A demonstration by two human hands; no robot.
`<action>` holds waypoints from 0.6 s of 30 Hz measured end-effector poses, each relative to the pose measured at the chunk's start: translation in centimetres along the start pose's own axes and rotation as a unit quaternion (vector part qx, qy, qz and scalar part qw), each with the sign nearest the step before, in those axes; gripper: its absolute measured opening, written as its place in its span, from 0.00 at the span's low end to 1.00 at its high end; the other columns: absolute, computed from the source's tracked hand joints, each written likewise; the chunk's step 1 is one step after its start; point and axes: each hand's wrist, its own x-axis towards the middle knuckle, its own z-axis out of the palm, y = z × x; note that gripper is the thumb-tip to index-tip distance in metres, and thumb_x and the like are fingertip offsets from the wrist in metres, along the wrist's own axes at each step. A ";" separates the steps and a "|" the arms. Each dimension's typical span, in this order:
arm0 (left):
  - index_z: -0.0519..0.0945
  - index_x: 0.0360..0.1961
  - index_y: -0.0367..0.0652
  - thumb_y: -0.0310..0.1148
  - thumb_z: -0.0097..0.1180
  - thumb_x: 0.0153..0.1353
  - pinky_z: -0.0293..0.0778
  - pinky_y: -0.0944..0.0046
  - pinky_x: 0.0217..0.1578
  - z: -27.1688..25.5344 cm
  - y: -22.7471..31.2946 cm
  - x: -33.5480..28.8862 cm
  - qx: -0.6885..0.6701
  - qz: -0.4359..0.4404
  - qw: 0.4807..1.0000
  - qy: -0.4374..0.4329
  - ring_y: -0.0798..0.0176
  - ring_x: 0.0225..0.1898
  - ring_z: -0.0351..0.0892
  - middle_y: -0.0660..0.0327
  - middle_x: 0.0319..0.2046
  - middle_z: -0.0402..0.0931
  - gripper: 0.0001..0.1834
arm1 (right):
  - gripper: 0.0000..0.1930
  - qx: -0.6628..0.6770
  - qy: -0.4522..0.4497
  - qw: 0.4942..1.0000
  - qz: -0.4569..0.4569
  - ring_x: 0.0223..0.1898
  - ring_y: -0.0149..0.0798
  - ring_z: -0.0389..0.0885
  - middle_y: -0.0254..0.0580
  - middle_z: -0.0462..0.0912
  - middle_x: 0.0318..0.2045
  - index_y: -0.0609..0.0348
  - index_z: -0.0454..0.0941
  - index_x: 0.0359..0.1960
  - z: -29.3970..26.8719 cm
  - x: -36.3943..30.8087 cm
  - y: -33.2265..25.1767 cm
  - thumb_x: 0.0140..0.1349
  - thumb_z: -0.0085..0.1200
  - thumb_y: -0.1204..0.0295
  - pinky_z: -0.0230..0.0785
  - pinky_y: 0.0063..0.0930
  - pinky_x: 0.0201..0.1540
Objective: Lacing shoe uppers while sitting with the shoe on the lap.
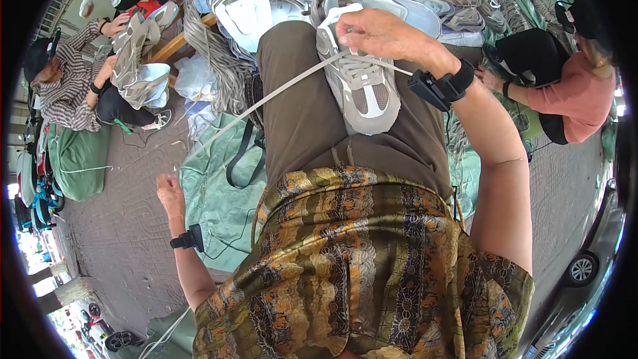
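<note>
In the head view, a grey and white sneaker (364,85) lies on the brown pants (292,126), between the 2 legs. It is long from heel to toe, and the toe points back at the person. The right grip (382,34) is nearer, just over the sneaker's opening; its fingers are bent, but I can't tell if they pinch anything. The left grip (171,193) is well apart, down and left, closed on a pale shoelace (266,100) that runs straight from the sneaker.

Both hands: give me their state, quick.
Left hand: closed, apparently pinching the lace.
Right hand: curled at the shoe; grip cannot be told.
</note>
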 end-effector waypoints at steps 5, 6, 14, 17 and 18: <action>0.71 0.26 0.35 0.28 0.53 0.59 0.66 0.45 0.31 0.7 -7.5 -3.2 0.085 -0.036 0.996 0.010 0.41 0.29 0.71 0.45 0.24 0.69 0.08 | 0.08 0.166 0.168 0.961 -0.146 0.32 0.29 0.75 0.35 0.77 0.26 0.61 0.75 0.42 2.2 -0.8 5.9 0.67 0.49 0.70 0.68 0.27 0.38; 0.71 0.26 0.35 0.28 0.53 0.59 0.66 0.45 0.31 1.3 -7.2 -3.2 0.084 -0.037 0.996 0.009 0.41 0.29 0.71 0.45 0.24 0.69 0.08 | 0.08 0.198 0.185 0.954 -0.129 0.32 0.28 0.75 0.34 0.77 0.26 0.62 0.75 0.42 1.6 -1.7 5.5 0.67 0.49 0.71 0.69 0.27 0.38; 0.76 0.35 0.37 0.30 0.56 0.56 0.73 0.49 0.37 7.7 -1.2 0.8 0.032 -0.042 0.972 -0.228 0.40 0.37 0.78 0.43 0.36 0.78 0.08 | 0.08 -0.095 0.146 0.984 0.035 0.34 0.55 0.81 0.52 0.81 0.30 0.62 0.74 0.36 4.4 -6.7 6.6 0.60 0.54 0.70 0.71 0.42 0.37; 0.76 0.42 0.40 0.29 0.56 0.56 0.74 0.49 0.40 8.0 6.5 3.8 -0.005 0.037 0.986 -0.164 0.41 0.41 0.79 0.47 0.40 0.78 0.12 | 0.08 -0.018 0.125 0.992 0.018 0.30 0.52 0.81 0.49 0.80 0.27 0.59 0.75 0.37 5.9 -8.1 7.1 0.59 0.57 0.71 0.71 0.41 0.34; 0.75 0.44 0.41 0.28 0.57 0.56 0.74 0.49 0.41 7.5 9.2 4.7 -0.029 0.069 0.989 -0.127 0.42 0.42 0.79 0.48 0.41 0.78 0.13 | 0.08 -0.016 0.123 0.992 0.017 0.30 0.52 0.81 0.49 0.80 0.27 0.59 0.75 0.37 6.1 -8.1 6.9 0.59 0.57 0.71 0.71 0.41 0.34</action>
